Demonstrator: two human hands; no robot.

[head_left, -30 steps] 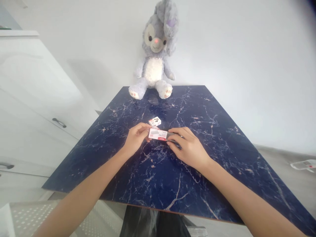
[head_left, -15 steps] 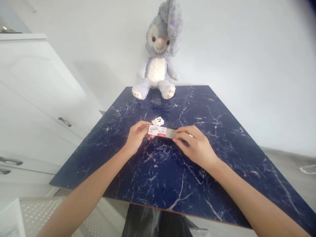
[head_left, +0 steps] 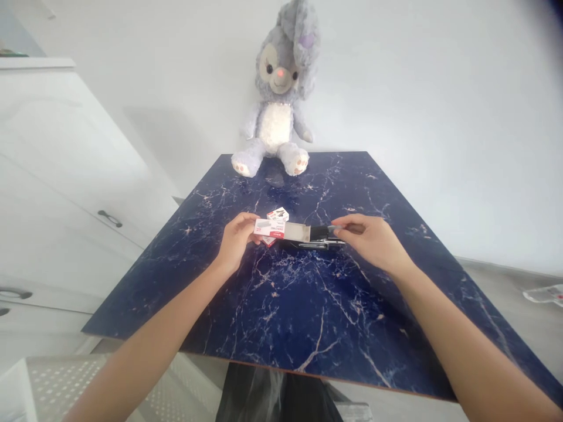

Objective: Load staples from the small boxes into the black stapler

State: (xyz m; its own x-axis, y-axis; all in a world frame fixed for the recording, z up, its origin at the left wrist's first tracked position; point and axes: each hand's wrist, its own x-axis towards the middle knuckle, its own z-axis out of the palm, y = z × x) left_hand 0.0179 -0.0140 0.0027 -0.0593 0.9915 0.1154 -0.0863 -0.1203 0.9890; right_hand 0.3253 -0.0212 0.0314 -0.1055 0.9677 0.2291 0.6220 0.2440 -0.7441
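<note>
My left hand (head_left: 235,240) pinches the left end of a small white and red staple box (head_left: 269,229). Its pale inner tray (head_left: 297,232) sticks out to the right, and I make out nothing inside. Another white and red box (head_left: 278,213) lies just behind, partly covered. Below and right of the tray lies a black stapler (head_left: 308,244) with shiny metal parts. My right hand (head_left: 367,237) is closed at the stapler's right end, with a thin grey strip of staples (head_left: 335,227) between thumb and fingers.
A grey plush rabbit (head_left: 278,99) sits at the back of the blue marbled table (head_left: 308,310), against the wall. White drawers (head_left: 57,193) stand to the left. A white perforated basket (head_left: 65,375) is below the front left edge.
My right hand has moved right, away from the box, with the grey strip in its fingers. The tray and the black stapler are now more visible. The view has shifted slightly.
</note>
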